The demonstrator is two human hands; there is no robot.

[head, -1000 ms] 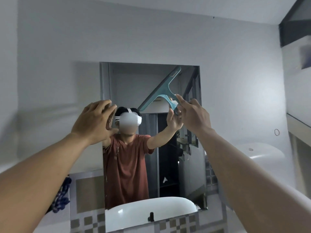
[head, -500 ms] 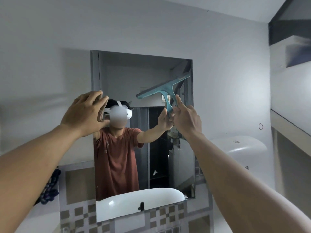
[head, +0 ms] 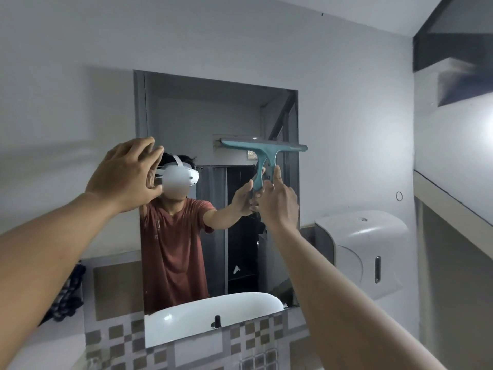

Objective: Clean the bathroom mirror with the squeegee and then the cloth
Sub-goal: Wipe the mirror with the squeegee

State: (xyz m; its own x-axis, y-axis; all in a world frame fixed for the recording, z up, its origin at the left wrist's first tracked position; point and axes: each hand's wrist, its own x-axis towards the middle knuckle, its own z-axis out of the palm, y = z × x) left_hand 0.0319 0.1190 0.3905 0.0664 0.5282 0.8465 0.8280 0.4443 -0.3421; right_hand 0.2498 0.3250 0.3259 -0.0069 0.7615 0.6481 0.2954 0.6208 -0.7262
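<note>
Squeegee [head: 262,152] is in my right hand [head: 277,201], held tight by its handle, blade flat across the mirror [head: 202,121] halfway up. My left hand [head: 125,174] is empty, fingers loosely curled. Squeegee step now. Next I should pull it straight down, pressing evenly.

The room is dim and cool grey, lit softly from the right, where a bright glare patch blooms on the side wall [head: 489,134]. A faint shadow falls on the wall left of the mirror [head: 202,116]. The wide lens bends straight lines near the edges (the right ledge [head: 453,206] slants hard). Both forearms look soft close to the camera, and the upper-right corner is smeared.
</note>
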